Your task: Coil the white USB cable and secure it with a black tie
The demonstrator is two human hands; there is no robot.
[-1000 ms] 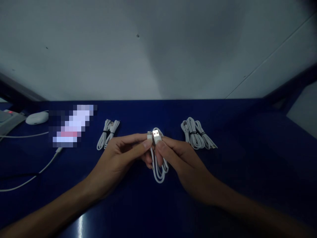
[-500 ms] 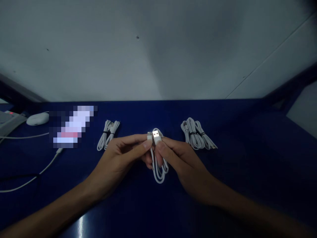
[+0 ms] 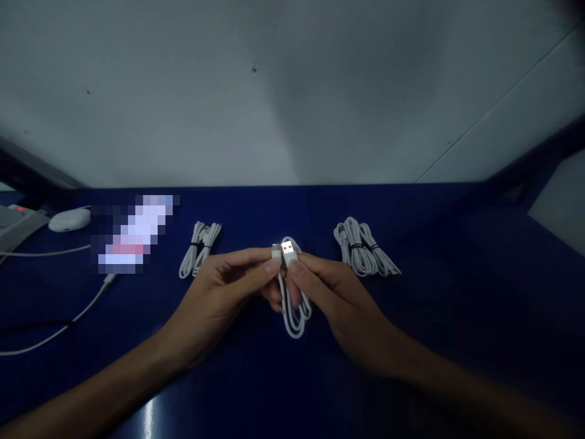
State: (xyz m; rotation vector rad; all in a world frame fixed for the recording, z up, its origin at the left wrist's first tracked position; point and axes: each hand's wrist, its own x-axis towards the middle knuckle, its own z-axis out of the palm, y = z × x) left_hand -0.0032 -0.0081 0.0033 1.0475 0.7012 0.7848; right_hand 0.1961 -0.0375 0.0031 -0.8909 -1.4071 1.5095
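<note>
Dark blue worktop (image 3: 457, 292) stretches across the head view beneath a pale grey wall (image 3: 274, 91). At its middle, the person's left hand (image 3: 219, 292) and right hand (image 3: 333, 292) meet over a folded white USB cable (image 3: 292, 311). The left hand's fingers are pinched shut on the small plug (image 3: 275, 250) and the strands below it; the right hand is closed on the larger USB plug (image 3: 287, 249), whose metal end faces up. The cable's loops hang down between the two hands, just above the worktop. A tied white cable bundle (image 3: 200, 247) lies to the left, near the left hand but apart from it. Two more tied bundles (image 3: 363, 247) lie together to the right. Far left sit a white mouse (image 3: 68, 218) and a loose white cord (image 3: 68, 320).
</note>
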